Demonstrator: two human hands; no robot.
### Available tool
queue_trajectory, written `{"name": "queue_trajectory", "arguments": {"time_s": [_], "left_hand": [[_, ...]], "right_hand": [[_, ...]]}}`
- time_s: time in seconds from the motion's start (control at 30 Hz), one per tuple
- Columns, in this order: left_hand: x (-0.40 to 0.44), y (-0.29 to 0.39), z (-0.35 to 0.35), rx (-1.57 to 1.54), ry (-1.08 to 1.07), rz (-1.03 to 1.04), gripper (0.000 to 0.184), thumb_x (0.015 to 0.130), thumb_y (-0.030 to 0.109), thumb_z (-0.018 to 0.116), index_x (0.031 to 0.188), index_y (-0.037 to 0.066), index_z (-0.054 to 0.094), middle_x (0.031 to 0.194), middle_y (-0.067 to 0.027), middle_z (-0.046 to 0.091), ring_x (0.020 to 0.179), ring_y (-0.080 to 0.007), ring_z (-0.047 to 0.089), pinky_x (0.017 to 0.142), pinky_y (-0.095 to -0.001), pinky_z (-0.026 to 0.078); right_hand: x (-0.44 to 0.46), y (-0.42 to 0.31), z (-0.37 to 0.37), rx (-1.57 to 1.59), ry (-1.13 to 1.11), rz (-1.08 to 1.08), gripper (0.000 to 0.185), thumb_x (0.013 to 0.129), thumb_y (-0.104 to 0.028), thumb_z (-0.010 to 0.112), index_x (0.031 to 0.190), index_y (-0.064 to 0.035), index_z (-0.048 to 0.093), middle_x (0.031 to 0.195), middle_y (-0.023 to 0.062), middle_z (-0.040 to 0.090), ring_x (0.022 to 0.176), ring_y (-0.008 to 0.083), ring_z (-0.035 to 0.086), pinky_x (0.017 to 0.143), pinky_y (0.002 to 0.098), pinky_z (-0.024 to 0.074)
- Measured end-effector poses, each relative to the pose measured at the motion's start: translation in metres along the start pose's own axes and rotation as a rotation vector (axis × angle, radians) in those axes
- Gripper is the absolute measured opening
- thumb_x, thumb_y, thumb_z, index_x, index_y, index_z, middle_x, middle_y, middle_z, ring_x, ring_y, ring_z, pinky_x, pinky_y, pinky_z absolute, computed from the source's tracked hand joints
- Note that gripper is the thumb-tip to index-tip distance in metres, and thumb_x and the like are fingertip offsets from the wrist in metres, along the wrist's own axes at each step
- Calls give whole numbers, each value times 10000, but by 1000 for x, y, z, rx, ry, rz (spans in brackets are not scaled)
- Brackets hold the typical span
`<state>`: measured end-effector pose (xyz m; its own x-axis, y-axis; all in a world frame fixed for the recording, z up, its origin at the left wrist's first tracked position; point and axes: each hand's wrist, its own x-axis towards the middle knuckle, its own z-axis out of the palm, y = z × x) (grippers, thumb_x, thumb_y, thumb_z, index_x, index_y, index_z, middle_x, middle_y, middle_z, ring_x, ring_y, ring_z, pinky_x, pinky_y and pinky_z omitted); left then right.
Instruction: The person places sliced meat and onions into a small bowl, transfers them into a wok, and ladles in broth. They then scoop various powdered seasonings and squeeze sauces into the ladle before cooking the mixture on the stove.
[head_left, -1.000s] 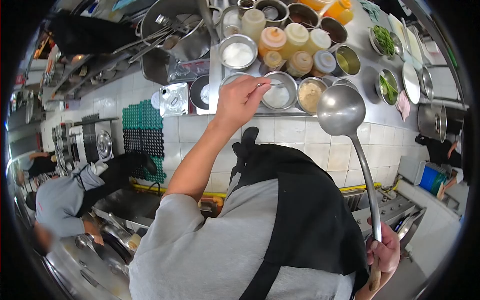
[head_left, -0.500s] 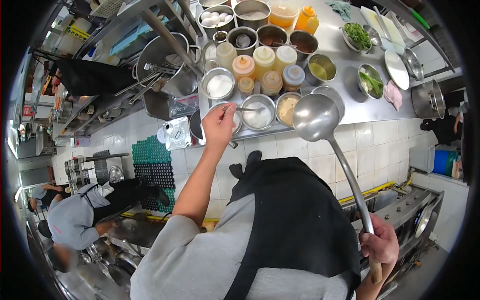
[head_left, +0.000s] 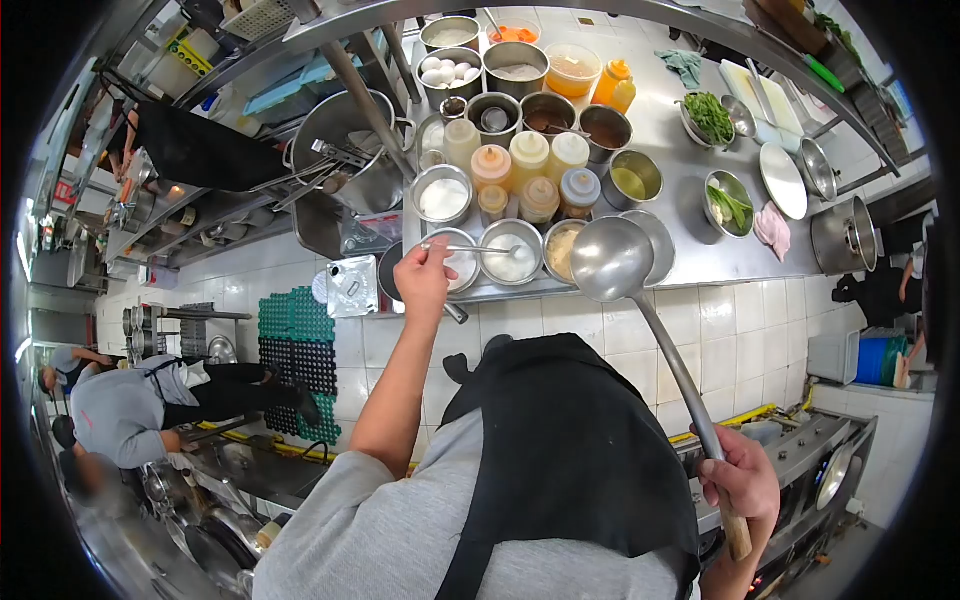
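Observation:
My left hand [head_left: 424, 272] is closed on the handle of a small metal spoon [head_left: 465, 248]. The spoon's tip lies over a metal bowl of white powder [head_left: 511, 268]. Beside it, a second bowl of white powder [head_left: 463, 268] is partly covered by my hand. My right hand [head_left: 742, 474] grips a large metal ladle [head_left: 610, 260] by the wooden end of its handle. The ladle's round bowl looks bare and hangs at the counter's front edge. It partly hides a bowl of pale tan powder [head_left: 560, 252] and another metal bowl [head_left: 655, 245].
On the metal counter [head_left: 700, 255] stand several squeeze bottles [head_left: 528, 160], a pot of eggs [head_left: 448, 72], sauce pots [head_left: 548, 118] and bowls of greens [head_left: 708, 120]. A shelf rail [head_left: 680, 18] crosses above. A co-worker [head_left: 125, 410] bends over pans at the left; a stove [head_left: 800, 470] is at right.
My view has shifted slightly, so the counter sits lower in the picture. The spoon's tip stays at the white powder bowl. Both hands keep their grip; the ladle's bowl still overlaps the counter edge.

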<state>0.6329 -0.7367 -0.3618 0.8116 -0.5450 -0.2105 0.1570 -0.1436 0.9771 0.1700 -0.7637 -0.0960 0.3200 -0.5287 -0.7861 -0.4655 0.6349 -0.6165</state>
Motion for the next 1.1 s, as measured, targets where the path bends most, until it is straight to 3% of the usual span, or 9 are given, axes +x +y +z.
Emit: {"name": "queue_trajectory", "arguments": {"time_s": [0.17,0.3,0.33,0.43,0.63,0.73,0.93,1.1], "left_hand": [[-12,38,-22,-264,16,-9,253,1014,215,672,1090,-10,757,901,-88,739,570,-80,613,492,-218,412],[-41,97,-21,208,31,475,230,1013,190,688,1077,-16,765,872,-80,714,589,-90,623,530,-230,472],[-45,103,-22,321,12,580,200,1004,118,687,1106,-43,747,987,-94,707,639,-73,624,556,-216,488],[-50,100,-13,218,20,589,180,984,139,718,1072,-9,771,843,-88,701,594,-97,626,543,-236,489],[-65,71,44,320,-276,604,149,959,109,724,1062,10,767,829,-118,711,615,-154,652,579,-294,514],[-55,48,75,413,-353,905,136,945,111,728,1043,24,763,835,-126,707,658,-218,666,615,-326,526],[-59,47,88,469,-446,719,130,940,118,725,1036,38,761,848,-129,713,695,-267,671,636,-346,533],[-48,26,94,432,-530,723,129,943,117,728,1042,41,760,845,-119,712,685,-234,666,624,-328,525]], "right_hand": [[19,-5,1,-70,-80,8,480,887,-43,631,1349,73,571,733,34,607,530,112,552,505,256,440],[44,-16,11,-93,-188,4,424,903,-53,636,1313,48,596,744,16,603,536,98,549,514,251,442],[48,-17,13,-88,-210,-7,428,906,-54,635,1321,44,596,745,15,604,537,97,548,517,251,442],[46,-17,13,-28,-226,-46,480,903,-30,635,1373,48,577,749,8,602,531,89,538,507,235,432],[18,-10,-6,94,-78,-134,548,877,11,624,1418,54,542,739,3,591,505,85,511,486,224,410],[11,1,-13,104,36,-156,566,865,-15,637,1419,53,541,726,18,587,497,89,510,472,226,398],[-3,34,-23,183,133,-122,572,866,-40,651,1421,46,541,707,26,580,485,93,515,460,230,399],[-5,52,-22,226,140,-102,559,875,-45,649,1417,43,545,705,20,579,484,92,523,461,227,406]]}}
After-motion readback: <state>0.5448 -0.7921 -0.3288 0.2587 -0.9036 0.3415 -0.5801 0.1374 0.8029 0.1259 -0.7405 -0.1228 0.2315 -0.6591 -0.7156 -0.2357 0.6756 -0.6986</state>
